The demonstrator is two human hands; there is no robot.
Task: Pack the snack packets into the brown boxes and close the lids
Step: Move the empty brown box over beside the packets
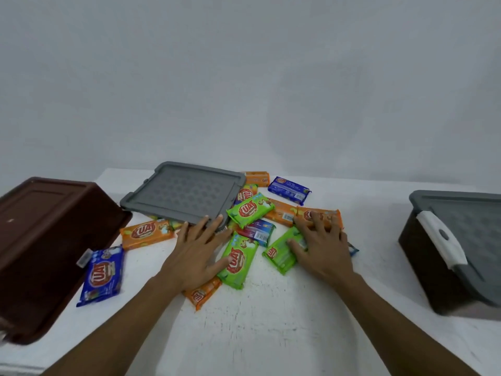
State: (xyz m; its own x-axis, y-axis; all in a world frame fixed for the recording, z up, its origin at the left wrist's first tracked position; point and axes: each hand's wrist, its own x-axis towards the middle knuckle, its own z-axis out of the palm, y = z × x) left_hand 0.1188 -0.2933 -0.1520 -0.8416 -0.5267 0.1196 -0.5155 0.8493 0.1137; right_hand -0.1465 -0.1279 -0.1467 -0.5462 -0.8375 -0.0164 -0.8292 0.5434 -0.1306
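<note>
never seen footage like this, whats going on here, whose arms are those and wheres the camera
There is one picture, taken by a camera worn on a person's head, looking down at their own bare arms. No robot is involved. On the white table lies a pile of snack packets in orange, green and blue. The left hand rests spread by a loose grey lid; the right hand presses flat on packets. Neither hand has lifted anything. A brown box sits tipped at left, and a second box, with its grey lid on, at right.
</note>
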